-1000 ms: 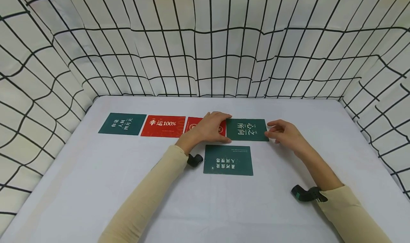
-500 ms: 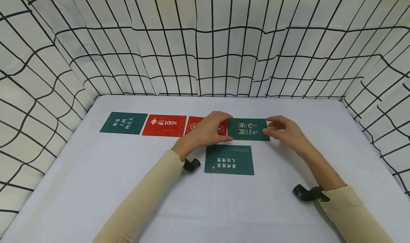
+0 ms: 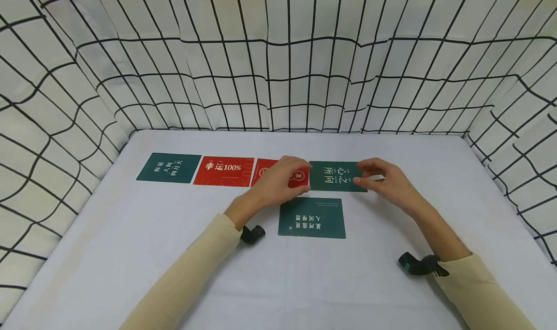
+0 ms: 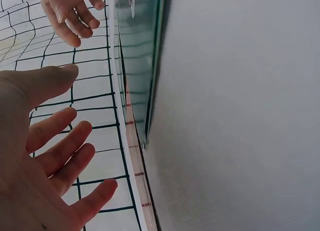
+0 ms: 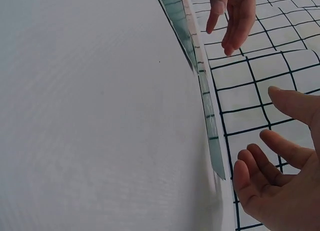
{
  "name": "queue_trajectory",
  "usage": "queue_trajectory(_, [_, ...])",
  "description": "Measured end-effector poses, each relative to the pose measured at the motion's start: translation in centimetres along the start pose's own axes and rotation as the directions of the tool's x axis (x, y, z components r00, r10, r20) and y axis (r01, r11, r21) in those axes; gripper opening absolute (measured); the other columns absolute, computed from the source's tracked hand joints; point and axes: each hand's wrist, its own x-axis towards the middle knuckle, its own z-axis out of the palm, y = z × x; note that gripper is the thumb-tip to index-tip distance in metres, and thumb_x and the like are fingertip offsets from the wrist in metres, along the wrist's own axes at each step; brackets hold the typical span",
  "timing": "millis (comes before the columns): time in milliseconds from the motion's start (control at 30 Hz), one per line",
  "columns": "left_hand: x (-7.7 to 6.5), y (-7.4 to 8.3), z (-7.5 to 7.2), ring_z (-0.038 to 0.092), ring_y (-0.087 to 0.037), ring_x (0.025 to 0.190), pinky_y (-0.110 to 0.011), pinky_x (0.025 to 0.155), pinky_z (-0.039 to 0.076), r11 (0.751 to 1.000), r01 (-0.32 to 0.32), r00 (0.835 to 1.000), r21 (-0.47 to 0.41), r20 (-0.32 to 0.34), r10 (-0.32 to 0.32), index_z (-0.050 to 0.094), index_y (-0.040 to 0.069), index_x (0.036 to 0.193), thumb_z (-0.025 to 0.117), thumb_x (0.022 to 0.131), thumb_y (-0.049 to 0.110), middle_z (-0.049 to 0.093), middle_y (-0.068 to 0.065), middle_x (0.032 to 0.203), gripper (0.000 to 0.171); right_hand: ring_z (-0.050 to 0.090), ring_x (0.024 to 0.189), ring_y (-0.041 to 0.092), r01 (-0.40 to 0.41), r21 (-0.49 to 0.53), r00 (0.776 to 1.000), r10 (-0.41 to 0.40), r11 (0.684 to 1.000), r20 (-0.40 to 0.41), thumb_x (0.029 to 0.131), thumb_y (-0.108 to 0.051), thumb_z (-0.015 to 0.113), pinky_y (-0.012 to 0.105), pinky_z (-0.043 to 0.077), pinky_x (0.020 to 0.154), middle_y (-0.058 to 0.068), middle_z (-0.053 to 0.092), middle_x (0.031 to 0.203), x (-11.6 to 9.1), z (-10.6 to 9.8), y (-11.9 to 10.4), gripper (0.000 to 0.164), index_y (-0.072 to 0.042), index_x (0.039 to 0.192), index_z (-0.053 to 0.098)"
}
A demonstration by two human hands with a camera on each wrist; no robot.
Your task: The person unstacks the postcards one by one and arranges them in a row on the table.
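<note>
My left hand (image 3: 275,181) hangs over a red card (image 3: 262,165), covering much of it, thumb and fingers spread apart with nothing between them. To its right lies a green card (image 3: 326,176) with large light characters. My right hand (image 3: 389,182) is at that card's right edge; its thumb and forefinger overlap the edge in the head view. The right wrist view shows the right hand (image 5: 280,176) loosely bent, holding nothing and raised off the tabletop. Below the row, another green card (image 3: 311,219) lies by itself, nearest the left hand.
Leftward in the same row are a second red card (image 3: 224,171) reading 100% and a green card (image 3: 168,167). A white cloth (image 3: 322,281) covers the table. Black netting (image 3: 287,78) rises behind and along both sides.
My left hand has drawn back slightly toward the left and down, away from the right green card. My right hand has shifted a little left, over that card's edge. The cards lie where they were.
</note>
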Motion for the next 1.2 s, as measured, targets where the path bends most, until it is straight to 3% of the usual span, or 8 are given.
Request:
queue_trajectory(100, [-0.5,0.2,0.0,0.049,-0.021,0.142,-0.042,0.108,0.057,1.000,-0.003,1.000,0.000,0.003,0.003,0.060,0.020,0.145,0.083,0.088,0.032,0.059,-0.002,0.148,0.062,0.061,0.124,0.033,0.037,0.000,0.999,-0.037,0.999,0.018,0.097,-0.036,0.074,0.042,0.058,0.098,0.017,0.063,0.136,-0.1,0.2,-0.3,0.057,-0.007,0.143,0.057])
queue_trajectory(233, [-1.1,0.6,-0.2,0.050,-0.022,0.141,-0.042,0.107,0.057,1.000,0.005,1.000,-0.009,0.026,-0.005,0.061,0.020,0.143,0.084,0.087,0.031,0.059,-0.003,0.147,0.061,0.060,0.126,0.032,0.096,-0.007,0.995,-0.096,0.995,0.038,0.097,-0.031,0.075,0.050,0.055,0.105,0.017,0.064,0.135,-0.3,0.4,-0.6,0.053,-0.005,0.140,0.059])
queue_trajectory(500, [-2.4,0.7,-0.2,0.052,-0.021,0.139,-0.042,0.111,0.054,0.999,-0.026,0.996,0.032,0.089,0.023,0.060,0.021,0.146,0.082,0.089,0.035,0.062,-0.001,0.145,0.063,0.058,0.124,0.033,0.151,-0.025,0.984,-0.148,0.988,0.097,0.094,-0.027,0.079,0.052,0.055,0.106,0.017,0.064,0.134,-0.6,1.1,-1.0,0.052,-0.004,0.137,0.061])
queue_trajectory(700, [-3.3,0.6,0.0,0.051,-0.021,0.140,-0.042,0.113,0.053,1.000,-0.008,0.994,0.013,0.113,0.006,0.060,0.021,0.145,0.084,0.087,0.036,0.061,-0.001,0.145,0.065,0.059,0.122,0.034,0.176,-0.058,0.980,-0.170,0.983,0.105,0.092,-0.025,0.080,0.053,0.056,0.103,0.017,0.065,0.131,-0.8,1.5,-1.1,0.051,-0.002,0.135,0.062])
queue_trajectory(1200, [-4.1,0.8,-0.1,0.053,-0.021,0.138,-0.041,0.113,0.053,0.999,-0.031,0.989,0.012,0.146,0.029,0.061,0.019,0.144,0.086,0.084,0.037,0.063,0.000,0.142,0.068,0.061,0.120,0.029,0.224,-0.094,0.965,-0.207,0.970,0.159,0.088,-0.031,0.085,0.049,0.056,0.101,0.012,0.066,0.131,-1.5,2.3,-1.9,0.055,-0.009,0.134,0.064])
